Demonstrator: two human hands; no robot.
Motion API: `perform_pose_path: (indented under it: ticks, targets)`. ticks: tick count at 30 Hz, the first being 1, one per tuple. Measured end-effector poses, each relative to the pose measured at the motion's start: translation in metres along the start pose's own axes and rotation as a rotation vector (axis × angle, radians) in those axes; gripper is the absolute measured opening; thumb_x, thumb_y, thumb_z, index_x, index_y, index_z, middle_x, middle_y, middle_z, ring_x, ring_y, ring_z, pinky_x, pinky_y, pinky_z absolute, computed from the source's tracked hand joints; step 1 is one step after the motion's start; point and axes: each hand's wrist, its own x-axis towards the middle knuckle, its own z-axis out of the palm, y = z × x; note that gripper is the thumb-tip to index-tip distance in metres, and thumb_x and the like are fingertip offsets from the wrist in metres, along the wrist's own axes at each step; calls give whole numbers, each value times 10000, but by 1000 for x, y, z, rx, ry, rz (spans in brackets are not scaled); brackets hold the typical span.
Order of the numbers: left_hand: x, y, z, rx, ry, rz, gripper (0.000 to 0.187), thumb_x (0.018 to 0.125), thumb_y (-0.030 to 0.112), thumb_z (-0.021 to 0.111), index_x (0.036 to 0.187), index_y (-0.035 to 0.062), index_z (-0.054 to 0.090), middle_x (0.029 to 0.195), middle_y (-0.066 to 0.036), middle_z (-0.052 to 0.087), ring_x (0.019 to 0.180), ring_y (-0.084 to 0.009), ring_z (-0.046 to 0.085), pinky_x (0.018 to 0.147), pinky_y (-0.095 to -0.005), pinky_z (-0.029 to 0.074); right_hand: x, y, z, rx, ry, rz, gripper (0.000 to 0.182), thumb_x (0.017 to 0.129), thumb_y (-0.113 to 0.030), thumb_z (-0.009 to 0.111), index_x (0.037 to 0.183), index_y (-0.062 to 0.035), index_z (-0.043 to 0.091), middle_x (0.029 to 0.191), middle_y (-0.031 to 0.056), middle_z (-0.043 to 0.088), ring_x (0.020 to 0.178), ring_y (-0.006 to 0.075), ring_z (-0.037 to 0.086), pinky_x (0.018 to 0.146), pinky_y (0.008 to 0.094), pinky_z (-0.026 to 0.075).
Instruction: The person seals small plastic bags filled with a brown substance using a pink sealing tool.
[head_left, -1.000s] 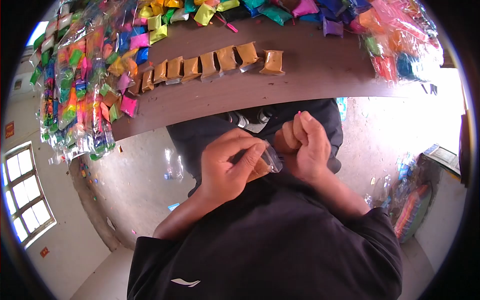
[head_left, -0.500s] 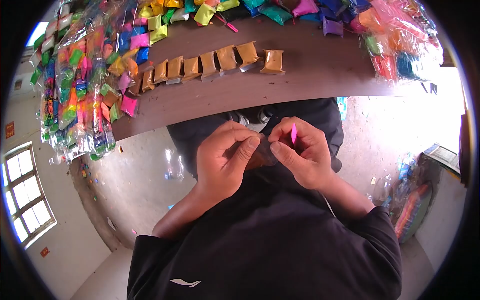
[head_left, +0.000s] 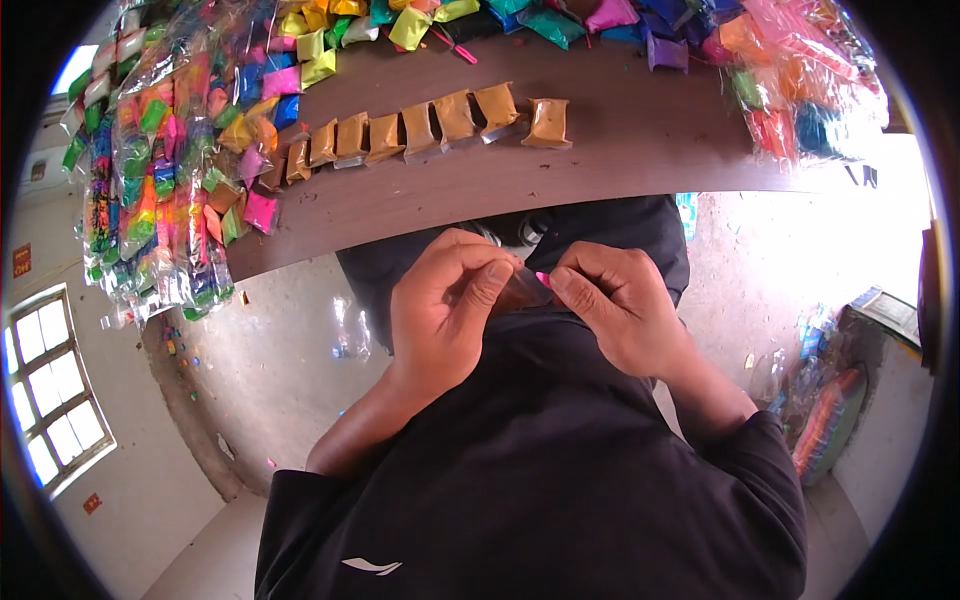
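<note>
My left hand (head_left: 450, 305) pinches the edge of a small clear plastic bag (head_left: 535, 287) in front of my lap. Something brown shows inside the bag, mostly hidden behind my fingers. My right hand (head_left: 620, 305) is closed, thumb against bent fingers, on a thin pink piece of plastic (head_left: 543, 279). Only its tip sticks out, touching or very near the bag; the rest is covered by the hand. Beyond my hands, a row of brown clay packets (head_left: 455, 117) lies on the table.
The brown table (head_left: 640, 130) has its front edge just past my knees. Piled at the left are bagged, multicoloured clay packets (head_left: 150, 180), with another bagged pile (head_left: 800, 90) at the right. A pink stick (head_left: 461, 49) lies near the back packets.
The pink piece has gone from standing up among my right fingers to pointing left at the bag. My right hand has turned, its back now facing up more. My left hand has barely moved.
</note>
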Motion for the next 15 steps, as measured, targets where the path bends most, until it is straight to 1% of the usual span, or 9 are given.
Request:
perform_pose_path:
  ticks: [2,6,9,11,15]
  targets:
    - [0,2,1,-48,-2,-36,110,1026,37,638,1034,-56,695,986,-86,658,860,-116,644,749,-234,505,1,0,-1,-61,15,-39,303,1061,-187,593,842,23,597,676,45,536,625,108,457,574,300,386]
    - [0,1,0,14,-15,-24,110,1022,46,648,1023,-49,704,978,-84,656,841,-117,647,742,-233,507,1,0,0,-47,-7,-22,293,1056,-180,597,841,19,599,677,44,546,626,104,457,577,299,385]
    - [1,3,0,2,-13,-61,109,1017,54,658,1015,-41,713,980,-83,660,837,-119,649,741,-233,508,0,3,1,-15,28,-43,288,1054,-171,596,834,15,597,664,36,529,622,100,444,571,299,375]
    - [0,2,0,4,-3,-51,103,1019,52,658,1011,-45,690,991,-83,672,835,-80,588,738,-206,462,0,2,-1,-37,20,-49,280,1051,-161,598,832,15,596,651,34,517,612,100,432,562,300,366]
    - [0,-1,0,8,-5,-25,107,1018,55,660,1011,-48,691,991,-85,672,841,-84,592,743,-207,463,0,0,0,-26,22,-49,278,1048,-157,604,831,16,597,643,37,513,600,101,424,555,299,362]
